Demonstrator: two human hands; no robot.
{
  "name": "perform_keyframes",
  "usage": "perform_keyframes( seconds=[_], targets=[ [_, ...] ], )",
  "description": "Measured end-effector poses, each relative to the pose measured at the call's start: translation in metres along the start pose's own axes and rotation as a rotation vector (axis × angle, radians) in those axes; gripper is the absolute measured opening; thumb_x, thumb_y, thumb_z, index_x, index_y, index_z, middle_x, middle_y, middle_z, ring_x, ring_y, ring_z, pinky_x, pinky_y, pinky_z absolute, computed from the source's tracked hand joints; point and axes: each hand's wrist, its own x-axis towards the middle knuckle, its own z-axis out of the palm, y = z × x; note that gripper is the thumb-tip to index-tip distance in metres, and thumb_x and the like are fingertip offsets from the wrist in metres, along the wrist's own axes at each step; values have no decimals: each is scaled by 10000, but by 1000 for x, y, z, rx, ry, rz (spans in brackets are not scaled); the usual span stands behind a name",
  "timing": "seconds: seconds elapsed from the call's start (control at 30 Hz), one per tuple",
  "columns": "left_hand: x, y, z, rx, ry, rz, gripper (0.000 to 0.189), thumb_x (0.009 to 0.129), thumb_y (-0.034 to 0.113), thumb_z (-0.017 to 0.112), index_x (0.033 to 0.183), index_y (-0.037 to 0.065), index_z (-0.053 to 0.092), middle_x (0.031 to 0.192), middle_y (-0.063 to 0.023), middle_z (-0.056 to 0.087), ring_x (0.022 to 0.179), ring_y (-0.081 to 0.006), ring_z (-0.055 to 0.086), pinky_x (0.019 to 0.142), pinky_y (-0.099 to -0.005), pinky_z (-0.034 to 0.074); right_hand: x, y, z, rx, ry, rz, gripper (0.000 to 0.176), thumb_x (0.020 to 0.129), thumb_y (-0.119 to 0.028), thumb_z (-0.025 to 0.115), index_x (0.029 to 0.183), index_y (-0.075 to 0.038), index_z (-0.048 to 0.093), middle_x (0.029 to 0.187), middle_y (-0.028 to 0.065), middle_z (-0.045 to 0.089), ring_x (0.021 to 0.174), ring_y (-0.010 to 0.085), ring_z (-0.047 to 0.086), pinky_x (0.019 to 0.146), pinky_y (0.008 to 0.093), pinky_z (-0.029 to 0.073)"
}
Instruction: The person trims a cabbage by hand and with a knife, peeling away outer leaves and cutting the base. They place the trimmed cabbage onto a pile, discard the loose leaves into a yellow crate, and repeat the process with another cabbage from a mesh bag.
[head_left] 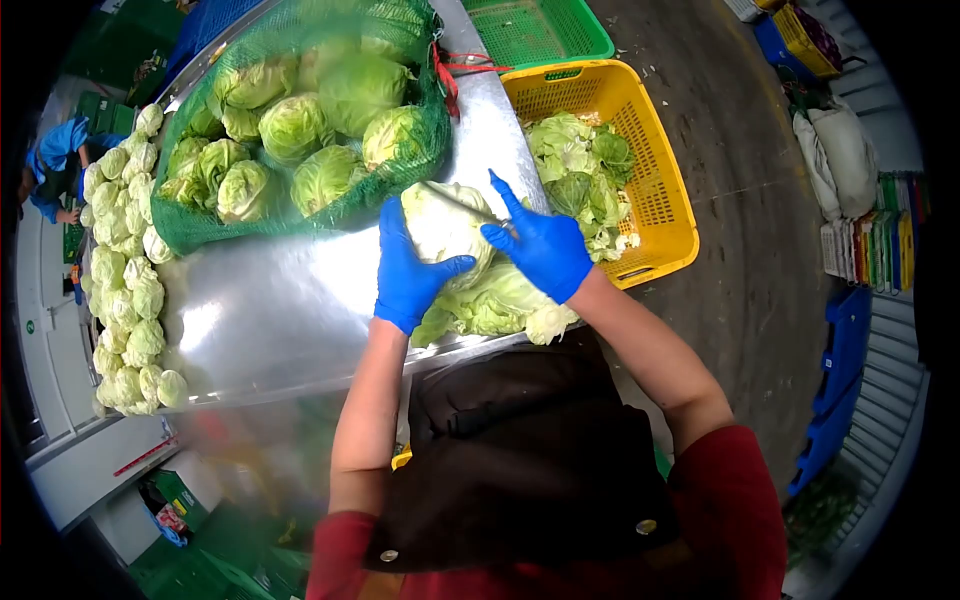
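Note:
Both my hands wear blue gloves. My left hand [412, 275] is wrapped round the left side of a pale cabbage [445, 225] above the metal table [270, 300]. At the cabbage's right side is my right hand [543, 243], its fingers partly bent round the handle end of a knife [458, 200], whose thin blade lies across the top of the cabbage. Loose green leaves [495, 302] lie beneath the cabbage at the table's near edge. Behind my left hand rests a green net sack [190, 228] full of cabbages.
A yellow crate [668, 215] holding leaves stands beyond the table's right edge, with a green crate [590, 35] behind it. Many pale cabbages [130, 290] are stacked along the table's left end. A person in blue [60, 150] is at the far left.

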Motion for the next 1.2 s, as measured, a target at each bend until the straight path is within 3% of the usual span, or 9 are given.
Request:
perform_keyframes(
  seconds=[0.2, 0.3, 0.43, 0.6, 0.63, 0.77, 1.07, 1.17, 1.2],
  targets=[
    [-2, -8, 9, 84, 39, 151, 1144, 504, 255, 914, 1401, -34, 265, 1315, -234, 424, 1198, -378, 451, 1031, -416, 376, 21, -8, 10, -207, -93, 2, 620, 938, -458, 480, 1449, -138, 334, 644, 146, 633, 509, 316, 610, 475, 412, 485],
    [-19, 11, 20, 266, 32, 177, 1214, 513, 270, 911, 1433, -59, 190, 1360, -290, 392, 1268, -424, 395, 1066, -437, 341, 53, 16, 7, 10, -85, 208, 525, 947, -468, 454, 1372, -161, 432, 775, 198, 664, 688, 368, 645, 636, 480, 506],
    [-36, -5, 13, 61, 10, 122, 1230, 539, 290, 904, 1447, -69, 156, 1470, -277, 252, 1350, -407, 299, 1114, -436, 273, 53, 7, 9, 230, -95, 128, 479, 880, -495, 542, 1196, -139, 601, 818, 193, 669, 762, 388, 645, 696, 470, 514],
    [-64, -18, -7, 35, -27, 145, 1217, 587, 316, 882, 1479, -13, 122, 1523, -221, 188, 1401, -358, 224, 1146, -417, 218, 62, 67, 65, 503, 158, 578, 281, 801, -319, 604, 871, -60, 687, 838, 210, 666, 776, 383, 646, 688, 446, 522],
    [-62, -20, -8, 5, -24, 142, 1229, 583, 320, 885, 1482, -8, 113, 1517, -210, 198, 1393, -344, 237, 1142, -414, 227, 51, 64, 46, 341, -26, 550, 379, 806, -371, 623, 994, -45, 665, 830, 219, 664, 771, 378, 650, 679, 440, 522],
    [-61, -21, -10, -24, -27, 100, 1242, 580, 332, 887, 1484, -8, 105, 1496, -189, 231, 1367, -316, 280, 1133, -408, 253, 6, -20, 10, 114, -67, 437, 872, 783, -611, 631, 1330, 42, 447, 646, 115, 640, 629, 320, 638, 636, 403, 524],
    [-51, -51, -14, -284, -32, 104, 1218, 551, 340, 903, 1472, 4, 180, 1489, -183, 268, 1351, -307, 319, 1125, -395, 274, -40, -10, 51, 424, 145, 386, 539, 720, -202, 703, 1222, -58, 568, 771, 154, 638, 674, 259, 629, 642, 337, 509],
    [-45, -45, -27, -371, -79, 63, 1167, 584, 282, 887, 1478, 21, 184, 1475, -170, 305, 1342, -290, 336, 1115, -399, 290, -47, 36, 87, 679, 280, 585, 474, 702, -169, 689, 1140, -11, 596, 670, 51, 568, 593, 170, 545, 587, 324, 484],
    [-46, -38, -34, -453, -111, -2, 1152, 590, 265, 882, 1479, 28, 189, 1471, -167, 316, 1342, -286, 337, 1113, -406, 292, -47, 36, 75, 723, 72, 770, 475, 695, -174, 687, 1126, 4, 596, 696, 29, 551, 593, 148, 530, 580, 323, 481]
  ],
)
